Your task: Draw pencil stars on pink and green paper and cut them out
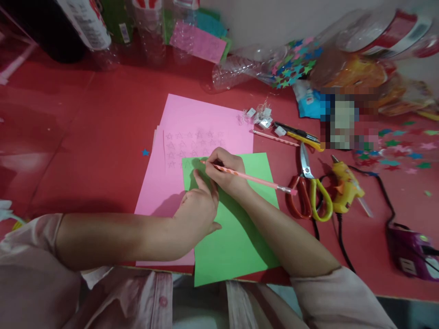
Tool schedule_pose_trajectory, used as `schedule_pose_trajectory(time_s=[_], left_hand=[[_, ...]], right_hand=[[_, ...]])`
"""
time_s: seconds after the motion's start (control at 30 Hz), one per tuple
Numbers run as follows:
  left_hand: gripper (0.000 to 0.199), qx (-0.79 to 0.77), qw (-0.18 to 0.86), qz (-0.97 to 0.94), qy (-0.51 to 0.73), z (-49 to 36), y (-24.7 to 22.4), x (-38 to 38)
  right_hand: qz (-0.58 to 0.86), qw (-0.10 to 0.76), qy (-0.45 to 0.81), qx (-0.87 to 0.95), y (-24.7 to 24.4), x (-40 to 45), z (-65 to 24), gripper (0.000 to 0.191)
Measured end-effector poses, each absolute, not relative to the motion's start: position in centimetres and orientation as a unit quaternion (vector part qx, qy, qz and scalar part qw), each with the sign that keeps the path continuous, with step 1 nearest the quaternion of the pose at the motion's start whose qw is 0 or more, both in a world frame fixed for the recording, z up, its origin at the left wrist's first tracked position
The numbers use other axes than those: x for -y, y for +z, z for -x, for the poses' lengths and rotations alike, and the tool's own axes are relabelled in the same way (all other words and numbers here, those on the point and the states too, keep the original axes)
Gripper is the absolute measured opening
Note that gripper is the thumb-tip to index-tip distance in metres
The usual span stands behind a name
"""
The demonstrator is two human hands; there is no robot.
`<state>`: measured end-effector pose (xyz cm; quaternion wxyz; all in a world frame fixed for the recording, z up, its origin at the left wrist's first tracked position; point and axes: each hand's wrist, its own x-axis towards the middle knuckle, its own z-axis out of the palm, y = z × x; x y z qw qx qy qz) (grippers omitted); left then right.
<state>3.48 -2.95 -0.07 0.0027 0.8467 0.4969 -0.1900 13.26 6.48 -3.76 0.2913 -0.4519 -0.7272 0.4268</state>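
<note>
My right hand point(227, 170) grips a pink patterned pencil point(255, 177) with a pink eraser. Its tip is at the upper left part of a green paper sheet point(236, 242). My left hand point(199, 208) rests on the green sheet just below the tip, index finger stretched forward and thumb apart. Beneath the green sheet lies a larger pink paper sheet point(206, 112). Rows of pencilled stars point(190, 145) are drawn on the pink sheet, partly covered by my right hand and the green sheet.
Right of the papers lie scissors point(310, 183), a yellow glue gun point(346, 185) with its cord, a second pencil point(274, 138) and a yellow-black cutter point(298, 135). Plastic bottles point(151, 32) stand behind. Colourful paper stars point(298, 61) sit by a tipped bottle point(240, 71).
</note>
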Motion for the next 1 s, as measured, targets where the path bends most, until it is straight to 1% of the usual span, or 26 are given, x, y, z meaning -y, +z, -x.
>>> schedule_pose_trajectory(time_s=[0.33, 0.53, 1.0], left_hand=[[0.095, -0.492, 0.000, -0.847, -0.201, -3.47, 0.17, 2.88], [0.094, -0.492, 0.018, -0.846, -0.204, -3.48, 0.17, 2.83], [0.091, -0.490, 0.037, -0.845, -0.210, -3.41, 0.28, 2.75]], right_hand=[[0.454, 0.314, 0.436, 0.711, -3.93, -6.55, -13.30, 0.012], [0.446, 0.295, 0.433, 0.726, -3.79, -6.52, -13.37, 0.014], [0.404, 0.239, 0.462, 0.753, -3.63, -6.56, -13.59, 0.012]])
